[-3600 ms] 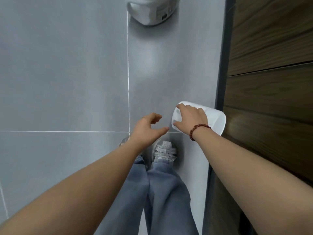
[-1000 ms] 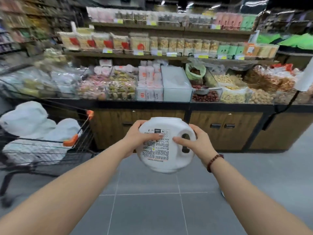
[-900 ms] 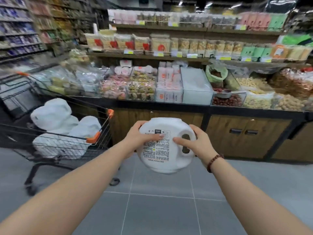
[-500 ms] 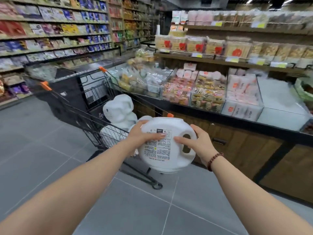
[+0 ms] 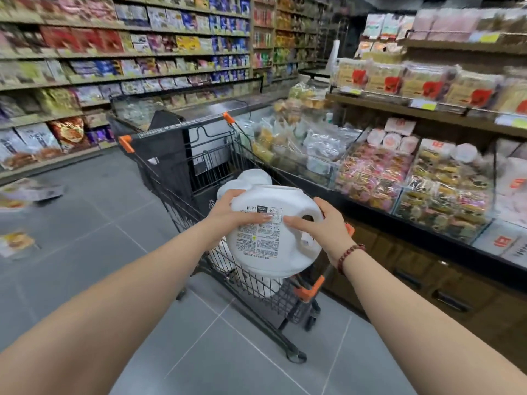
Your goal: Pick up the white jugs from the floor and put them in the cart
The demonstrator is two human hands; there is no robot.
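Your left hand [image 5: 228,215] and right hand [image 5: 325,226] grip the jug [image 5: 265,240] at the cart [image 5: 168,161]; drop early and it could bounce off the jugs [image 5: 251,178] inside.

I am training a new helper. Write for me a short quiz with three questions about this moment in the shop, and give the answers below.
1. True or false: only one hand holds the white jug.
2. What already lies in the cart? A) other white jugs B) glass bottles C) a cardboard box
3. Fill in: the beaded bracelet is on the ___ wrist.

Key
1. False: the left hand and the right hand both hold it.
2. A
3. right
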